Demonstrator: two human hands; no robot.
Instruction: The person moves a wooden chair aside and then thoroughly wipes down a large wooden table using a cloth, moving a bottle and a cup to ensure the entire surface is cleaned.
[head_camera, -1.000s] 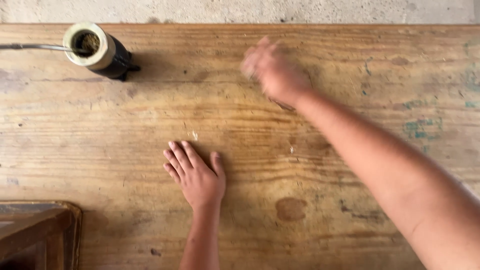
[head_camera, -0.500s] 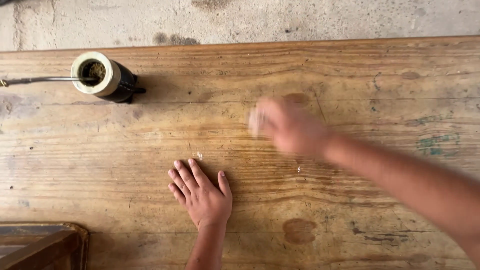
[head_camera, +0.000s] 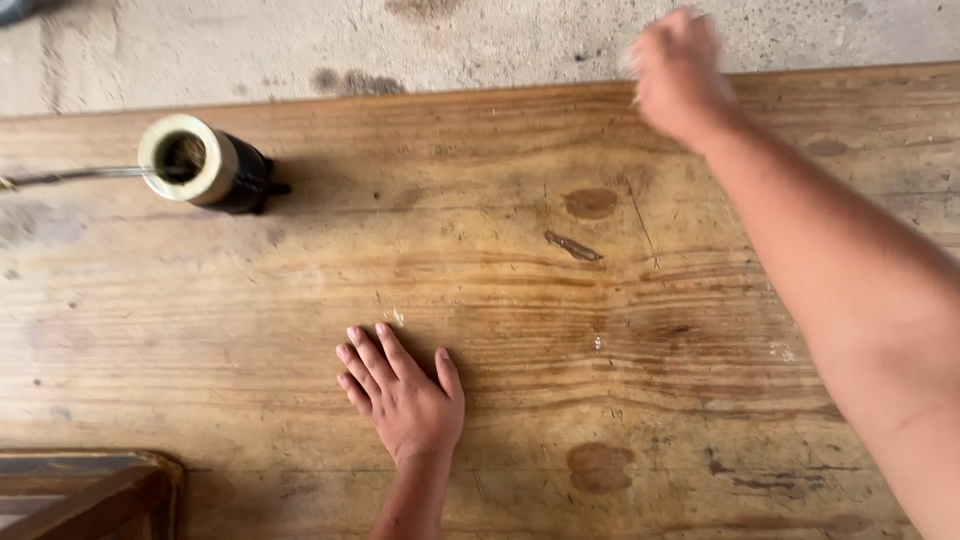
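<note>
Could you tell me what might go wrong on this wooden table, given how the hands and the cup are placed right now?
1. The right hand is blurred at the far edge of the table; whether it holds anything cannot be told, and a fast sweep could knock something over the edge.
2. The cup with its metal straw stands alone near the far edge; a bump could tip it.
3. The left hand lies flat on rough, worn wood, so splinters seem possible.

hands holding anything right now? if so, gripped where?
Left hand holds nothing: it lies flat, palm down, on the worn wooden table. Right hand is blurred at the table's far edge; whether it holds anything cannot be told.
</note>
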